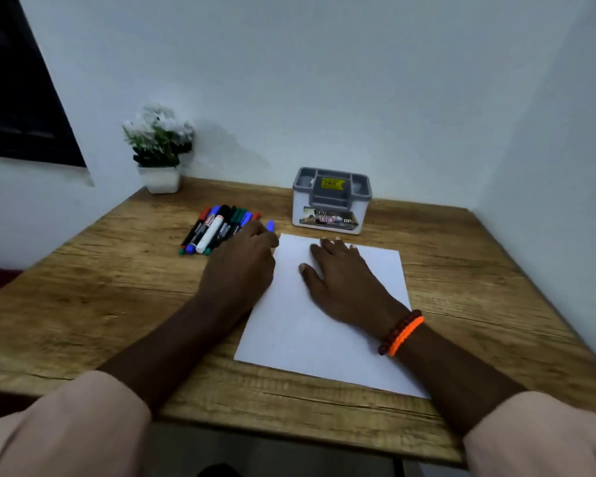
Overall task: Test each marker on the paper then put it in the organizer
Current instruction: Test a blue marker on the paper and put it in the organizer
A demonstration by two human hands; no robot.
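Observation:
A white sheet of paper (324, 325) lies in the middle of the wooden table. Left of its far corner sits a pile of several markers (217, 232) with red, blue, black and green caps. My left hand (241, 266) reaches to the right edge of the pile and its fingers curl round a marker with a blue cap (270, 226), whose tip sticks out past the fingers. My right hand (341, 277), with bead bracelets at the wrist, rests flat on the paper with fingers straight. A grey and white organizer (331, 201) stands behind the paper.
A small white pot of white flowers (160, 149) stands in the back left corner. Walls close the table's back and right sides. The wooden table (117, 297) has bare surface on the left and front.

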